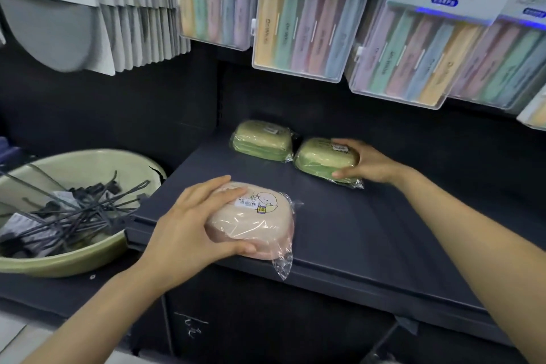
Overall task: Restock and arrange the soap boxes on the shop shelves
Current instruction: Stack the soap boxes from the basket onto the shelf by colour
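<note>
A pink soap box (260, 221) in clear wrap lies near the front edge of the dark shelf (369, 239). My left hand (189, 224) grips it, fingers over the top and thumb along its near side. Further back, a green soap box (322, 161) lies on the shelf, and my right hand (366, 162) holds it from the right, fingers on top and thumb at the front. A second green soap box (261, 139) sits just to its left, untouched, near the shelf's back.
A pale green basin (88, 257) holding several dark hooks and tags stands to the left of the shelf. Clear packs of pastel boxes (304, 26) hang above the shelf. Grey packaged goods (59, 18) hang at the upper left.
</note>
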